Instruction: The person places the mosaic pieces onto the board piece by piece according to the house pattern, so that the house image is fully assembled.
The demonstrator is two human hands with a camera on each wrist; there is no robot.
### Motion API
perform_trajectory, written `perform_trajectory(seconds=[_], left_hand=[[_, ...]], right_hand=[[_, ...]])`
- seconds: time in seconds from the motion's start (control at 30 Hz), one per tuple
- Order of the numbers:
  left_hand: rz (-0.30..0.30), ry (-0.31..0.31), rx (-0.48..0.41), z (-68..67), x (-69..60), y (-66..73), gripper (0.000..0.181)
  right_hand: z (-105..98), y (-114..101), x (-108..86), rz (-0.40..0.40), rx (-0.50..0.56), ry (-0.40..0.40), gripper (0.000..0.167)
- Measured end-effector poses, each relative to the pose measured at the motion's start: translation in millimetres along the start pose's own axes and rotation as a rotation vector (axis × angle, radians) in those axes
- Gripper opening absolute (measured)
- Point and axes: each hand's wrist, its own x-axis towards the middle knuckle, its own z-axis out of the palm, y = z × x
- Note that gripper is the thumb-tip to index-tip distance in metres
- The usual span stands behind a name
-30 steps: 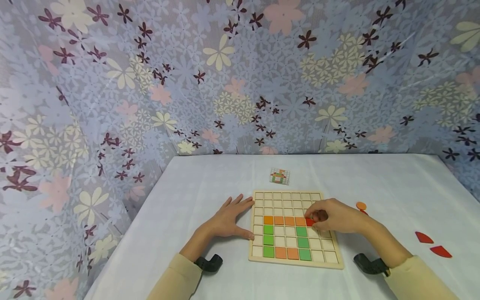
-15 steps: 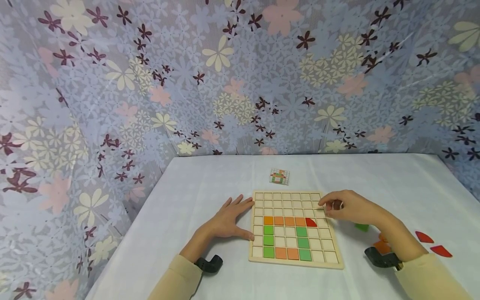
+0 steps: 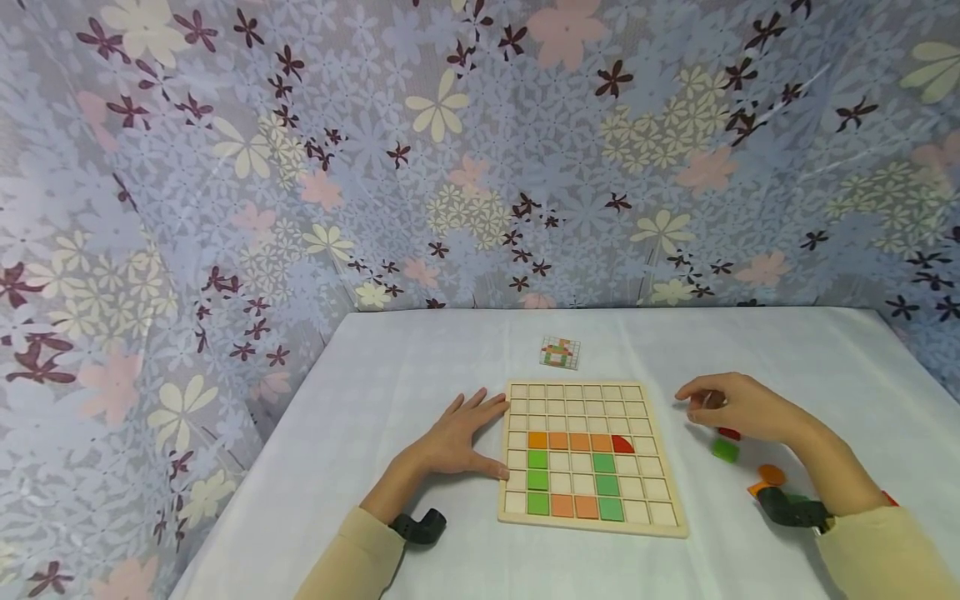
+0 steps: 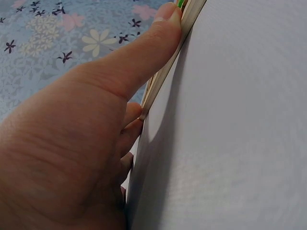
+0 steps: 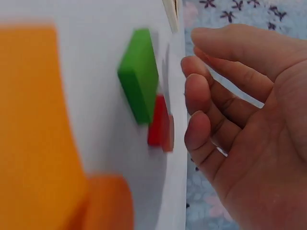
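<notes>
My left hand point(image 3: 457, 437) lies flat on the table with spread fingers, its thumb and fingertips touching the left edge of a wooden grid board point(image 3: 592, 527). A red quarter-circle piece point(image 3: 622, 445) sits in a cell at the right end of a row of orange squares point(image 3: 579, 442). Green squares point(image 3: 537, 481) form two columns below that row. To the right of the board hovers my right hand point(image 3: 738, 407), fingers loosely curled and holding nothing. Close by lie a green block point(image 5: 139, 76) and a red piece point(image 5: 157, 122), both apart from the fingers.
Behind the board lies a small card point(image 3: 560, 352) with a coloured grid pattern. An orange disc point(image 3: 772, 475) and other pieces lie near the right wrist, partly hidden by its black camera point(image 3: 793, 510). A flowered curtain point(image 3: 480, 167) hangs behind the white table.
My right hand has let go of the red quarter-circle in its cell and moved right, off the board. This uncovers the green block. My left hand has stayed in place.
</notes>
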Motion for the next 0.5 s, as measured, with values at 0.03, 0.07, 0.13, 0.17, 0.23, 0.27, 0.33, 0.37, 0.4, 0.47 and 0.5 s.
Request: perform_trajectory(seconds=[0.03,0.07,0.13,0.17,0.23,0.27,0.33,0.37,0.4,0.47,0.5], left_hand=[[0.000,-0.001,0.000,-0.2,0.0,0.2,0.108],[0.002,0.000,0.001,-0.3,0.2,0.4,0.107],[0.002,-0.001,0.000,-0.5,0.2,0.6,0.107],[0.002,-0.002,-0.001,-0.6,0.1,0.6,0.107],[-0.003,-0.006,-0.006,-0.8,-0.6,0.6,0.108],[-0.004,-0.007,-0.008,-0.8,-0.8,0.5,0.108],[-0.007,-0.012,-0.012,-1.0,-1.2,0.7,0.108],[-0.006,-0.012,-0.012,-0.9,-1.3,0.8,0.108],[-0.005,-0.012,-0.012,-1.0,-1.1,0.8,0.108],[0.000,-0.010,-0.008,-1.3,-0.6,0.7,0.108],[0.001,-0.007,-0.007,-1.5,-0.4,0.6,0.108]], right_hand=[[-1,2,-0.9,0.015,0.003,-0.003,0.033],[-2,4,-1.8,0.023,-0.003,-0.008,0.034],[-4,8,-3.3,0.052,-0.020,-0.018,0.036],[-4,10,-4.0,0.067,-0.029,-0.020,0.038],[-5,13,-4.9,0.089,-0.049,-0.025,0.042],[-6,15,-5.5,0.086,-0.062,-0.030,0.043],[-9,18,-6.7,0.100,-0.059,-0.042,0.045],[-10,19,-7.4,0.112,-0.054,-0.048,0.046],[-11,20,-8.2,0.114,-0.045,-0.061,0.047],[-14,21,-9.7,0.117,-0.038,-0.089,0.048],[-15,21,-10.1,0.132,-0.039,-0.099,0.048]])
